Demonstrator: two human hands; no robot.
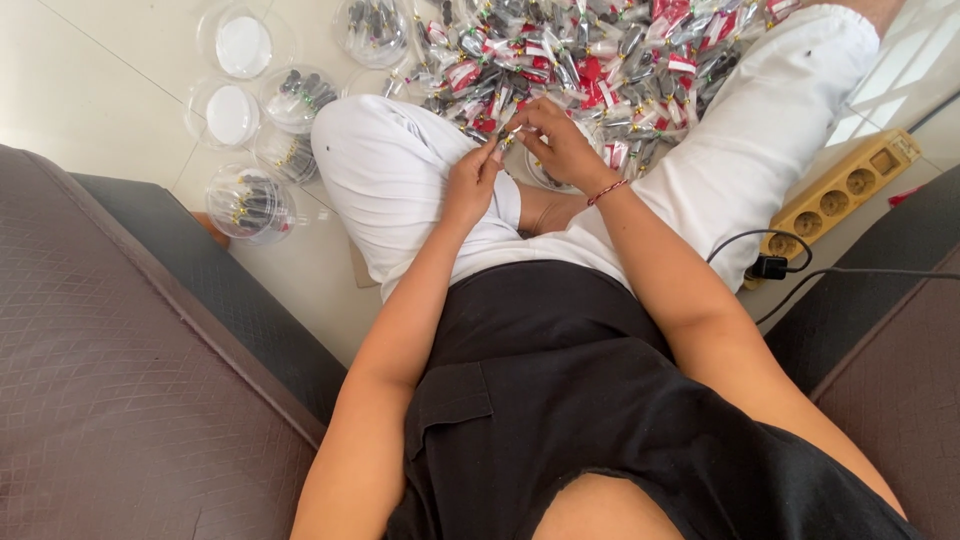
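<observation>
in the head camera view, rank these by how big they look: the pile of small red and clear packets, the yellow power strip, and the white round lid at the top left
1. Pile of small red and clear packets: largest.
2. Yellow plastic power strip.
3. White round lid: smallest, though not far behind the strip.

A home; sofas (120, 400) (brown), tiled floor (110, 70).

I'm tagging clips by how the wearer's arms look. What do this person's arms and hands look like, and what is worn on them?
Both arms are bare to the edge of the picture, no sleeves or gloves. The right hand has a thin red cord bracelet at the wrist. The left hand wears nothing visible: no watch or band.
</observation>
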